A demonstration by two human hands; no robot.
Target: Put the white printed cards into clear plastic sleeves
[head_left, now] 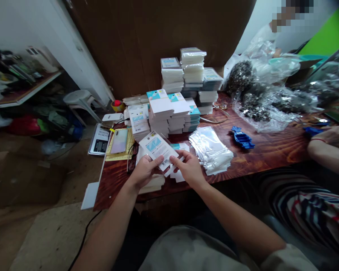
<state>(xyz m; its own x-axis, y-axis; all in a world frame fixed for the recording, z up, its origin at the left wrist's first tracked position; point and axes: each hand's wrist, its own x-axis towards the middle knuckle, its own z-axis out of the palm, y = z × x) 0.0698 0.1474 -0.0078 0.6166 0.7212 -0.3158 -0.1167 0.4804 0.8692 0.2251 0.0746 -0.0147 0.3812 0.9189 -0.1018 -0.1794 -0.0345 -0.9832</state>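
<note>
Between my two hands is a white and light-blue printed card (157, 148) in what looks like a clear plastic sleeve. My left hand (145, 170) pinches its lower left edge, thumb on top. At its lower right corner, the thumb and fingers of my right hand (190, 168) are closed on it too. Beneath the hands lie more printed cards (180, 146) and a low white stack (153, 184), partly covered by my left hand. A spread pile of clear plastic sleeves (211, 148) lies to the right of my right hand.
Stacks of printed cards (161, 101) and taller packed stacks (193, 67) stand behind. A phone (119, 140) and a digital scale (99, 141) are at left. Blue plastic parts (242, 137) and bags of small metal pieces (257, 101) lie rightward, near a co-worker's arm (332, 145).
</note>
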